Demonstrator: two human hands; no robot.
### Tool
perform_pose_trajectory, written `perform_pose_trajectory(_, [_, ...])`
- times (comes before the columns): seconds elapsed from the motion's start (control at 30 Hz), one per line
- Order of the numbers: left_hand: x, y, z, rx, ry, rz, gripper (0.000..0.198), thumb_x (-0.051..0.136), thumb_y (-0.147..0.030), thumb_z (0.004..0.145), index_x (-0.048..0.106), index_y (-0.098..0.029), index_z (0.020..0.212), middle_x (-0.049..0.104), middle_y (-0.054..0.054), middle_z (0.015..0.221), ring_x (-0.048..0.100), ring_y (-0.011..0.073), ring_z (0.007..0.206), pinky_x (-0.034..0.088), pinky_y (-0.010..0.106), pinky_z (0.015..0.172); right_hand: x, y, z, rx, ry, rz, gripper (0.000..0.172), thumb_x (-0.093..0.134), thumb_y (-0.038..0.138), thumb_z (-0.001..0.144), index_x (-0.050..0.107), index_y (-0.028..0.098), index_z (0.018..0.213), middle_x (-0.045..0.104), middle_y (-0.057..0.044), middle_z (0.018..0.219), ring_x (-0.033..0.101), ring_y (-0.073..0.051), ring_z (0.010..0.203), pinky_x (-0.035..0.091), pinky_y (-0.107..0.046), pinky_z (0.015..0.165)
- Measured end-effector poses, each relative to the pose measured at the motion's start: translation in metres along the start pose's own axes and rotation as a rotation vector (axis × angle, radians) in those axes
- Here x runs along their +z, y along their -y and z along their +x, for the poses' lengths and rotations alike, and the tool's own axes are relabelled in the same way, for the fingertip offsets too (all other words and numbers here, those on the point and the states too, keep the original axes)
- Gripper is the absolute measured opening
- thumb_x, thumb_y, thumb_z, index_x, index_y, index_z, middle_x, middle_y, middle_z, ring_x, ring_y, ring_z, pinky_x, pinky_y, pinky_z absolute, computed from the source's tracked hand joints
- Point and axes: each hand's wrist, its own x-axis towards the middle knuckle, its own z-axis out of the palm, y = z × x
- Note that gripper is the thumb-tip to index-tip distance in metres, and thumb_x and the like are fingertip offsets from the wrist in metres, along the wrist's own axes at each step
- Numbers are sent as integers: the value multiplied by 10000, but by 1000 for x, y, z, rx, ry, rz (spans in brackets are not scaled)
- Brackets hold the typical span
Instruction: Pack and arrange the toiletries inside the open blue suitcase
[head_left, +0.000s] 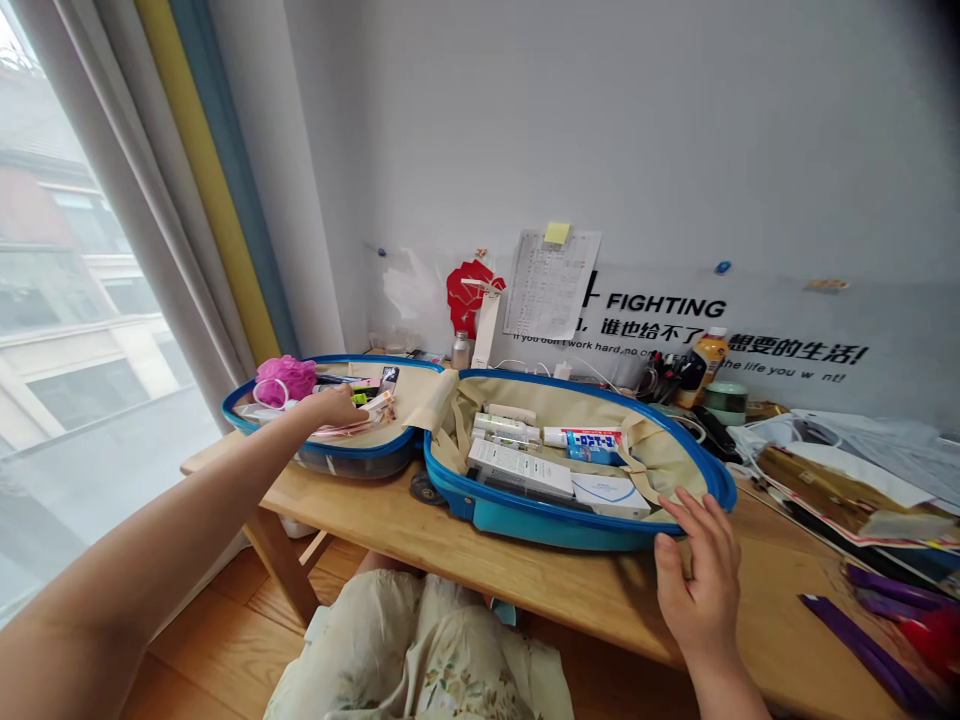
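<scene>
Left hand (339,407) is laid on packets (369,412) in the 10 o'clock half of the case (525,520); grasp cannot be told. Right hand (697,580), released, is set at the 5 o'clock rim. Rim is best steadied; packets kept flat.

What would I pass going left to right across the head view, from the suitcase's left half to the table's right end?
Pink mesh sponge → left hand → toothpaste box → right hand → purple strap.

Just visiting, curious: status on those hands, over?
Left hand on small packets in left suitcase half, grip unclear. Right hand open, at rim of right half. Pink pouf beside left hand.
</scene>
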Motion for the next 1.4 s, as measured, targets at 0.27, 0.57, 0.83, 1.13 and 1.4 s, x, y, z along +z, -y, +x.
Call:
perform_pose_trajectory(0.27, [-49, -34, -31, 147, -70, -216, 742, 468, -551, 819, 399, -151, 1440, 617, 138, 1335, 633, 263, 1134, 489, 315, 913, 0, 0, 1, 0, -16, 0, 310, 450, 308, 945, 600, 197, 1192, 616, -138, 1282, 439, -313, 1364, 365, -572, 1094])
perform_pose_trajectory(0.57, [-32, -195, -100, 1050, 21, -451, 629, 596, -455, 830, 452, -178, 1376, 571, 111, 1331, 577, 210, 1169, 441, 313, 1003, -1, 1, 0, 43, 0, 0, 335, 433, 364, 950, 609, 198, 1181, 619, -144, 1268, 447, -321, 1351, 355, -598, 1088])
perform_pose_trajectory(0.83, [5, -288, -121, 1209, 159, -208, 643, 601, -442, 878, 402, -160, 1420, 509, 138, 1406, 500, 230, 1286, 390, 332, 1072, -1, -1, -1, 31, 13, -5, 324, 435, 337, 954, 592, 198, 1201, 598, -142, 1299, 422, -314, 1368, 359, -583, 1081])
perform_pose_trajectory(1.13, [20, -295, -116, 1346, 214, -205, 464, 525, -462, 932, 545, -179, 1300, 609, 90, 1281, 532, 213, 1227, 398, 342, 1064, 0, -1, 1, 43, -9, 23, 336, 451, 394, 946, 616, 197, 1163, 618, -142, 1248, 452, -330, 1331, 356, -570, 1077])
perform_pose_trajectory(1.4, [-11, -239, -86, 1258, -40, -452, 359, 459, -365, 971, 598, -193, 1254, 612, 55, 1337, 491, 161, 1298, 341, 281, 1119, 0, -2, 0, 16, 9, 19, 359, 439, 375, 957, 607, 174, 1202, 608, -149, 1275, 428, -341, 1355, 339, -587, 1097])
